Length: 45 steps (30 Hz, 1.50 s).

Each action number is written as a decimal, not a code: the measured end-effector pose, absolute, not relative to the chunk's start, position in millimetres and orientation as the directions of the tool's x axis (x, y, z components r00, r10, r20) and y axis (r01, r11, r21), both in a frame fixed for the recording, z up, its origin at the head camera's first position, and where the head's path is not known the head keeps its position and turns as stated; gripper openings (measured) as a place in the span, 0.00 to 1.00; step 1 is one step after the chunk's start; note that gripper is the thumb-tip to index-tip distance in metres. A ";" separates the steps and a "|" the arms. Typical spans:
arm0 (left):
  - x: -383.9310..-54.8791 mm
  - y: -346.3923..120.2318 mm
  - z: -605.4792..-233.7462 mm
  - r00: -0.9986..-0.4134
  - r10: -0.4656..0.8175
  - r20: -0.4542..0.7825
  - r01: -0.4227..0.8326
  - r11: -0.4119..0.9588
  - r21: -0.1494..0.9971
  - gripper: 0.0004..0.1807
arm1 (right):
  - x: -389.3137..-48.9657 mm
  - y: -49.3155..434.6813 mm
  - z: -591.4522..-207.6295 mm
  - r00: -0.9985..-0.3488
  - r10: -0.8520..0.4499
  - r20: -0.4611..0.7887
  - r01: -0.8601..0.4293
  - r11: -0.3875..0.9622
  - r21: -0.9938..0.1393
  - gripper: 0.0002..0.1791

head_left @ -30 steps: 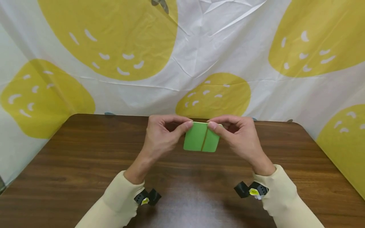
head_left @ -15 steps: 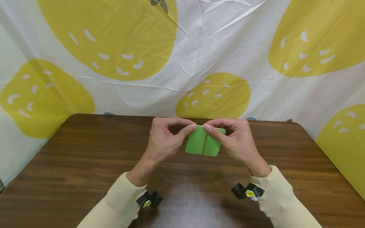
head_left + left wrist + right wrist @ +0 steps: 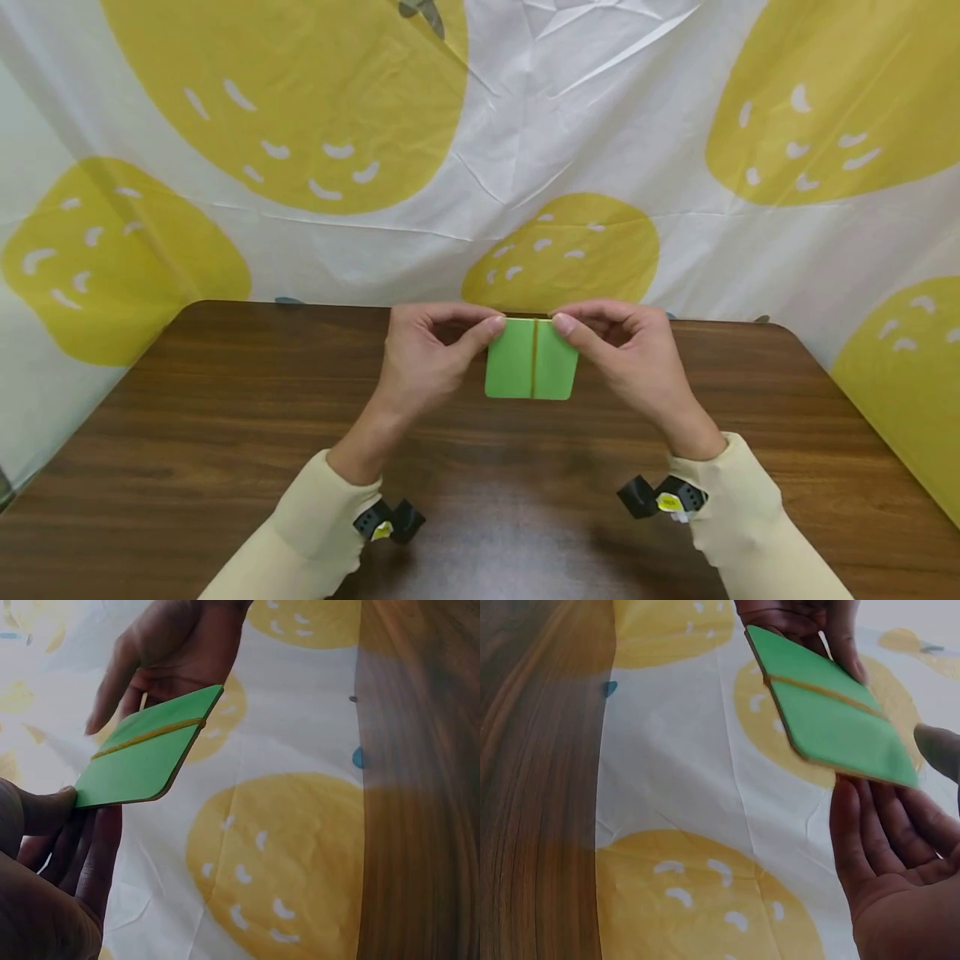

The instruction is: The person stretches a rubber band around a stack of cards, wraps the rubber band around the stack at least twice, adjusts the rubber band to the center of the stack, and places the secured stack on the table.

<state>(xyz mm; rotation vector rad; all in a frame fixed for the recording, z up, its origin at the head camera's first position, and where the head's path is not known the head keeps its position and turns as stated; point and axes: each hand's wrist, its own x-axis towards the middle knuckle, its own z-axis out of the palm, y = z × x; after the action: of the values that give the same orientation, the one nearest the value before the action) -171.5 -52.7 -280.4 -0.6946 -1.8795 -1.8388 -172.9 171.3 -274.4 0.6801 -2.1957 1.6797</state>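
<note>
A thin green square card [image 3: 512, 360] with rounded corners is held up above the table; whether it is one card or a thin stack cannot be told. A yellowish-brown rubber band [image 3: 535, 360] runs round it, nearly straight down its middle. My left hand [image 3: 423, 354] pinches its left upper corner, with the thumb [image 3: 52, 810] on the near face and fingers behind. My right hand [image 3: 633, 354] is at the right upper corner. Its fingers [image 3: 889, 832] touch the card from behind, while its thumb [image 3: 939, 748] stands off the surface.
Below the hands lies a dark brown wooden table [image 3: 225, 433]. Behind it hangs a white cloth [image 3: 360, 258] with large yellow fruit prints. Small black cameras [image 3: 390, 521] are strapped at both sleeve cuffs.
The hands dipped and drew closer, then rose and spread apart again. The rubber band, slanted before, now runs nearly straight. My right thumb has shifted outward to the card's right corner.
</note>
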 end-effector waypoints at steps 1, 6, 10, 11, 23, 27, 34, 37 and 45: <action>-171.8 -54.3 -279.4 -0.793 0.051 0.607 0.607 -0.006 0.795 0.04 | -173.4 172.4 -274.1 -0.854 -0.195 0.483 -0.518 0.222 -0.826 0.08; -173.4 -62.6 -273.6 -0.832 -0.010 0.555 0.555 -0.062 0.830 0.05 | -176.2 174.3 -276.0 -0.877 -0.313 0.365 -0.452 0.281 -0.847 0.09; -172.9 -64.6 -268.7 -0.861 -0.056 0.505 0.507 -0.141 0.850 0.06 | -176.4 171.0 -280.1 -0.854 -0.453 0.257 -0.405 0.266 -0.875 0.10; -172.7 -64.6 -267.8 -0.866 -0.064 0.496 0.499 -0.157 0.852 0.07 | -176.2 170.0 -281.3 -0.846 -0.477 0.240 -0.396 0.259 -0.881 0.10; -173.2 -69.5 -264.3 -0.920 0.109 0.377 0.356 -0.171 0.919 0.12 | -175.3 168.5 -283.6 -0.835 -0.456 0.308 -0.421 0.170 -0.891 0.05; -173.1 -74.0 -266.2 -0.909 0.300 0.289 0.313 0.032 0.949 0.09 | -176.7 170.8 -281.4 -0.858 -0.400 0.324 -0.424 0.192 -0.885 0.07; -172.9 -70.3 -271.9 -0.884 0.344 0.316 0.359 0.067 0.931 0.05 | -176.5 168.4 -281.1 -0.868 -0.382 0.319 -0.411 0.190 -0.891 0.08; -172.0 -68.9 -272.7 -0.888 0.325 0.325 0.354 0.032 0.935 0.04 | -176.5 166.0 -281.6 -0.870 -0.373 0.322 -0.412 0.191 -0.891 0.08; -171.2 -66.7 -273.6 -0.890 0.314 0.329 0.348 0.005 0.937 0.05 | -174.8 162.4 -282.4 -0.861 -0.378 0.341 -0.426 0.168 -0.889 0.08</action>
<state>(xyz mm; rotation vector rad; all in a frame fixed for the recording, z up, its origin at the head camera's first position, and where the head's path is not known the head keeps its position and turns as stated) -171.2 -66.7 -273.6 -0.7283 -2.2083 -2.0744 -174.8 162.4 -282.4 0.8159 -2.3697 1.8260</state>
